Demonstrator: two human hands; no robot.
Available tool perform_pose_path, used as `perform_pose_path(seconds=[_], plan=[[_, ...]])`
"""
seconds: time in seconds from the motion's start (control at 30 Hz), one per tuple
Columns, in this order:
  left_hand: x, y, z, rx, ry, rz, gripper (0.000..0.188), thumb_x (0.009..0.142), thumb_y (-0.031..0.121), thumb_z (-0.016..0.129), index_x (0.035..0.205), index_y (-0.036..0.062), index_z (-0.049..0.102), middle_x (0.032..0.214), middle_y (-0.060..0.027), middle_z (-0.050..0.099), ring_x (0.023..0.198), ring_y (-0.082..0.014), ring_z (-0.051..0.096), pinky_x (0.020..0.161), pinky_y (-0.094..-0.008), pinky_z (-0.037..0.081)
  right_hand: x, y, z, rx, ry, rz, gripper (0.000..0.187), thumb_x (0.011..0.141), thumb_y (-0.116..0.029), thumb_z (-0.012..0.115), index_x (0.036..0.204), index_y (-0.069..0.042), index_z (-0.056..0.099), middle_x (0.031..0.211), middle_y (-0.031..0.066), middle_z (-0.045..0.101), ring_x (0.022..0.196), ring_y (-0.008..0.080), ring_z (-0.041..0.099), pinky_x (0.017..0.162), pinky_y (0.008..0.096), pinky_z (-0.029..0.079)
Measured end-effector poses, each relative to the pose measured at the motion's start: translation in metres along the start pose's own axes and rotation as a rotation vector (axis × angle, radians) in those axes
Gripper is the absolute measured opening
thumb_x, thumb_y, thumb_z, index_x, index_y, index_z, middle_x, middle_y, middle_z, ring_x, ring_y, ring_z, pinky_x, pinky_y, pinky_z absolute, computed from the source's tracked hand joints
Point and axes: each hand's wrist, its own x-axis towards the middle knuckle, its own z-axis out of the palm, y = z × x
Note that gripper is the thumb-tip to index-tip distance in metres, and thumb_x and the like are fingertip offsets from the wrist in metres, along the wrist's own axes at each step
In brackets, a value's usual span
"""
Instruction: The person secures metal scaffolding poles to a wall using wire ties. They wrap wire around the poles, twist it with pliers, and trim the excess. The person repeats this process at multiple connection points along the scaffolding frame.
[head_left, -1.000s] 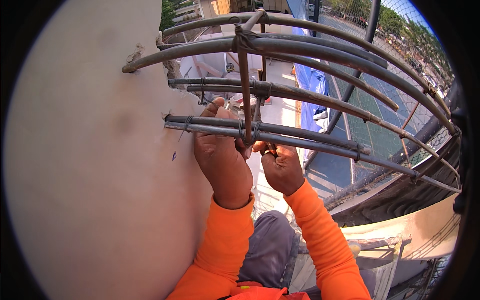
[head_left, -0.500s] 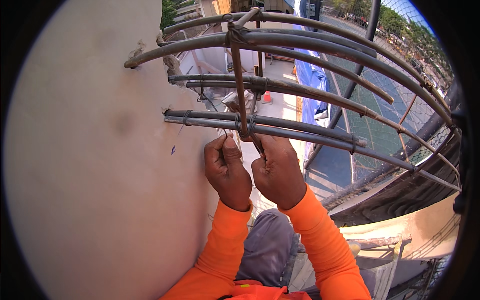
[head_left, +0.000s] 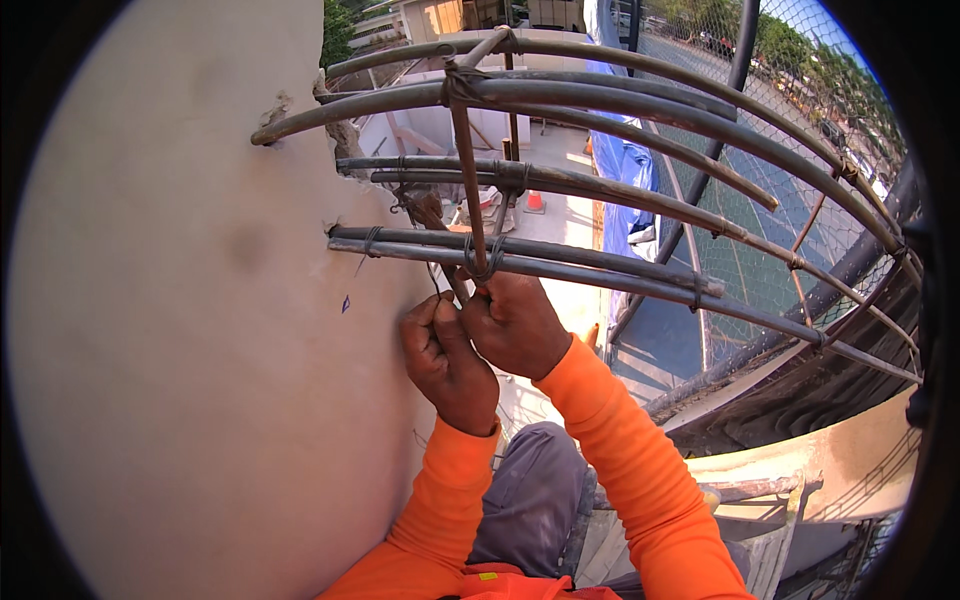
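Observation:
My left hand (head_left: pixel 450 365) is closed in a pinch on a thin dark tie wire (head_left: pixel 434 282), which runs up toward the lower bars. Close beside it, my right hand (head_left: pixel 517 325) is closed around the handle of a brown metal tool that looks like pincers (head_left: pixel 427 208). Its head shows above the lower pair of steel bars (head_left: pixel 600 265), behind them, partly hidden. Wire loops (head_left: pixel 484 262) bind an upright bar (head_left: pixel 468 185) to that lower pair, just above my right hand. Fingertips of the right hand are partly covered by the bars.
Curved steel bars (head_left: pixel 640 100) project from a broken edge of the pale wall (head_left: pixel 220 330) on the left and sweep right. Wire mesh (head_left: pixel 740 230) and blue sheeting (head_left: pixel 622 165) lie beyond. Far below stands an orange cone (head_left: pixel 535 202). A curved concrete edge (head_left: pixel 840 460) is at lower right.
My right hand has shifted left against the left hand, and the pincers-like tool now reaches up behind the lower bars. My left hand has dropped slightly, still pinching the wire.

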Motion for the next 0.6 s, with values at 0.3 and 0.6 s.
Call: perform_pose_path(seconds=[0.3,0.6], plan=[[0.006,0.000,-0.001,-0.236,-0.020,-0.252,0.023,0.109,0.023,0.058,0.107,-0.0001,0.060,0.100,-0.0060,0.063,0.089,-0.0112,0.058,0.081,-0.0282,0.050,0.011,0.008,0.008,-0.263,0.017,-0.068,0.021,0.086,0.003,0.058,0.106,-0.001,0.064,0.087,0.0148,0.062,0.074,0.0350,0.060,0.070,0.0426,0.052],[0.013,0.060,-0.013,0.318,-0.228,-0.188,0.049,0.100,0.045,0.071,0.111,0.0000,0.056,0.085,-0.0025,0.059,0.075,-0.0102,0.054,0.069,-0.0280,0.048,0.027,0.036,-0.016,-0.061,-0.229,-0.303,0.014,0.082,-0.009,0.069,0.095,-0.005,0.067,0.095,0.0122,0.064,0.090,0.0285,0.064,0.079,0.0394,0.055]])
